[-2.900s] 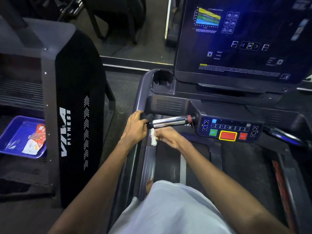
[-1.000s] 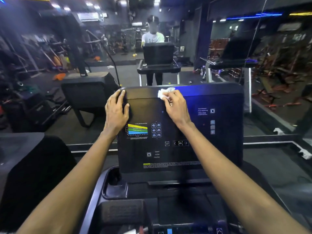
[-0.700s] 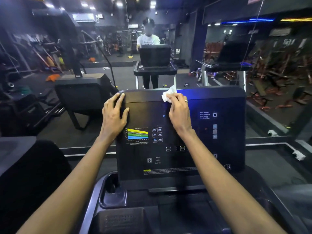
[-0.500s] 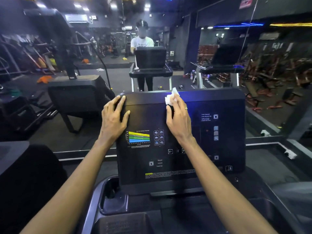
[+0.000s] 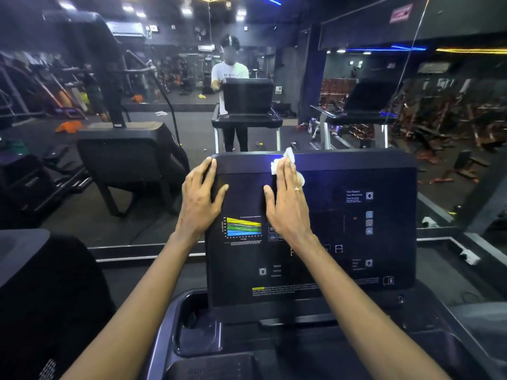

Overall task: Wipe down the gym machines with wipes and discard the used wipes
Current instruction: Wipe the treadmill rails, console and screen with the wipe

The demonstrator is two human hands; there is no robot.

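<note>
Wiping is happening near the top edge of the treadmill screen (image 5: 356, 229). The person's right hand (image 5: 288, 204) is lying flat with straight fingers, pressing a white wipe (image 5: 285, 163) onto the dark glass. The wipe is peeking out at 12 o'clock from the fingertips, right at the top rim of the screen. The left hand (image 5: 200, 198) is sitting at 9 o'clock from the right hand, on the top left corner of the screen. Its fingers are lying loose and mostly straight along the edge, with the thumb spread on the front. It seems to be steadying the screen and is not pinching anything. A colored chart (image 5: 242, 227) is glowing at 6 o'clock, between the two wrists.

The job is looking only partly done. The wipe is touching just the top strip, so the big lower part toward 6 o'clock and the right side toward 3 o'clock are likely waiting for their turn. The cup holder (image 5: 197, 330) at 7 o'clock may be waiting too. The wipe is under the hand, so throwing it away is not done yet. No bin is showing.
</note>
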